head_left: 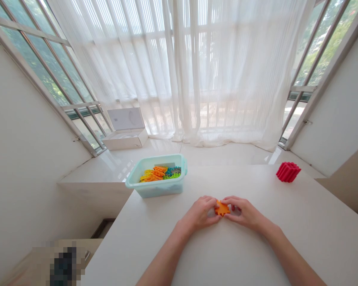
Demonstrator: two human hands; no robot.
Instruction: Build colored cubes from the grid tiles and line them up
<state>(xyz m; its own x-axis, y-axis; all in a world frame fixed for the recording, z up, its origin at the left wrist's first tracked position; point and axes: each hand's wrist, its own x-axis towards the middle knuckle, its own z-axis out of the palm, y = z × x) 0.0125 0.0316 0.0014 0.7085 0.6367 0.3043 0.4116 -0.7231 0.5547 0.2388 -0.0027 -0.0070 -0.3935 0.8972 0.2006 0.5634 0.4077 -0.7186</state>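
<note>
Both my hands meet over the white table, around an orange interlocking block piece (222, 208) with notched edges. My left hand (203, 211) pinches its left side between thumb and fingers. On the opposite side, my right hand (242, 211) grips the piece with bent fingers. A small bit of red shows among the right fingers; its shape is mostly hidden. Beyond my left hand stands a light turquoise plastic bin (159, 190), holding yellow, orange, green and blue-teal notched pieces (158, 173).
A red ridged block (288, 172) sits at the far right of the white table (226, 254). An open white box (125, 139) rests on the ledge at the back left, by sheer curtains (181, 71). A blurred-out area lies at the lower left, below the table edge.
</note>
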